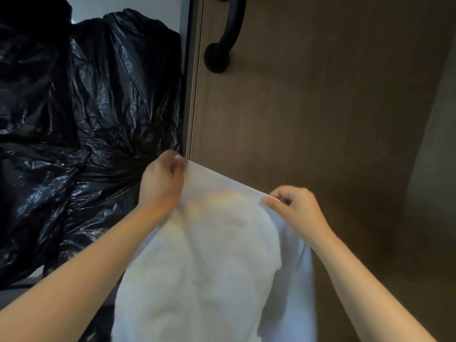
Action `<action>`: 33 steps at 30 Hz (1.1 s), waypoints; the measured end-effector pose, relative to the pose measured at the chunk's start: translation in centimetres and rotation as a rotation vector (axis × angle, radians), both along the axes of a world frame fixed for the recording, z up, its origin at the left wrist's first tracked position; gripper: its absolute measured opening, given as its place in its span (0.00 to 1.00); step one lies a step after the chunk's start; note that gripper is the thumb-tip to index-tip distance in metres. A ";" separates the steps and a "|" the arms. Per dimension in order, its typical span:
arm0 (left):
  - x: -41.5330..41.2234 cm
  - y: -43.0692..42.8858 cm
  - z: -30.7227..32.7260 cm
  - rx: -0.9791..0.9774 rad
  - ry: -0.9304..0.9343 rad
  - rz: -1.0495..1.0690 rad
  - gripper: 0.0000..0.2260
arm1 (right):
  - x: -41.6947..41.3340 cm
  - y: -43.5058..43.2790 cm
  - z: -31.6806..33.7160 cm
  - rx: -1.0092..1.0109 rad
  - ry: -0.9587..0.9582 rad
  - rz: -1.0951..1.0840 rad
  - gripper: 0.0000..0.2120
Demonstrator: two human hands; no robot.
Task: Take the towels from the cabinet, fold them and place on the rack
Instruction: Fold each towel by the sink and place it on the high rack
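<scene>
Pinching top edge of white cloth towel (209, 267), left hand (160, 183) & right hand (298, 208) held it up; loose pinch could've let corner slip, skewing fold.

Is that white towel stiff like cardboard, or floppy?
Probably floppy: the white towel sags and hangs below the edge that the left hand and right hand pinch. Likely light too: two pinches alone hold it up.

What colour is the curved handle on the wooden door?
Black: the curved handle on the brown wooden door, head view.
</scene>
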State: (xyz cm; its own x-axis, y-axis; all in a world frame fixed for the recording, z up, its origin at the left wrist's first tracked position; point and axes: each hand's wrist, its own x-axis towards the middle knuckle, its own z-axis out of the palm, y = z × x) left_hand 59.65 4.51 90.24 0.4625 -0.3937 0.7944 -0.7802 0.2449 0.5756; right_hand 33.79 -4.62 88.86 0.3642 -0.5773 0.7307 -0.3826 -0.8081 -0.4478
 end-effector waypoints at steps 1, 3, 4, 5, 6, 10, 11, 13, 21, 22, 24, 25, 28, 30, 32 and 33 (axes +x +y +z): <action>0.0 -0.1 -0.4 0.015 -0.013 0.006 0.08 | -0.2 -0.4 -1.8 0.055 -0.001 0.004 0.13; 0.3 -0.2 -1.1 0.035 -0.036 0.022 0.08 | -0.7 -1.0 -5.3 0.162 -0.017 -0.010 0.14; 0.5 -0.2 -1.5 0.042 -0.039 0.026 0.09 | -1.0 -1.2 -6.8 0.212 -0.034 -0.026 0.15; 0.7 -0.3 -1.8 0.054 -0.040 0.028 0.09 | -1.3 -1.3 -8.1 0.264 -0.068 -0.037 0.16; 0.9 -0.3 -2.1 0.071 -0.044 0.032 0.08 | -1.6 -1.3 -9.0 0.311 -0.118 -0.040 0.17; 1.2 -0.1 -3.1 0.124 -0.056 0.038 0.10 | -2.2 -1.0 -9.5 0.399 -0.310 -0.017 0.12; 1.1 0.1 -3.3 0.123 -0.051 0.031 0.11 | -2.1 -0.8 -9.0 0.390 -0.337 -0.001 0.12; 0.7 0.5 -3.3 0.117 -0.043 0.014 0.09 | -1.6 0.0 -7.4 0.359 -0.380 0.045 0.12; -3.7 3.4 -2.3 0.187 0.077 -0.188 0.22 | 0.8 3.3 -1.2 0.364 -0.377 0.255 0.09; -4.2 3.6 -2.3 0.230 0.069 -0.245 0.24 | 1.1 3.6 -0.8 0.363 -0.367 0.282 0.08; -5.1 3.9 -2.4 0.326 0.041 -0.400 0.30 | 1.7 4.3 -0.1 0.350 -0.355 0.330 0.08; -5.4 4.0 -2.6 0.366 0.027 -0.470 0.33 | 1.9 4.7 0.1 0.347 -0.355 0.360 0.08; -5.9 3.9 -2.8 0.355 0.000 -0.539 0.21 | 2.5 5.6 0.7 0.344 -0.341 0.433 0.07; -6.1 3.9 -2.5 0.283 0.047 -0.561 0.09 | 2.5 5.7 0.9 0.327 -0.330 0.428 0.07; -6.0 4.0 -2.3 0.210 0.094 -0.592 0.10 | 2.3 5.4 0.8 0.304 -0.320 0.407 0.06; -6.0 4.0 -2.2 0.179 0.104 -0.594 0.10 | 2.2 5.3 0.6 0.293 -0.310 0.401 0.05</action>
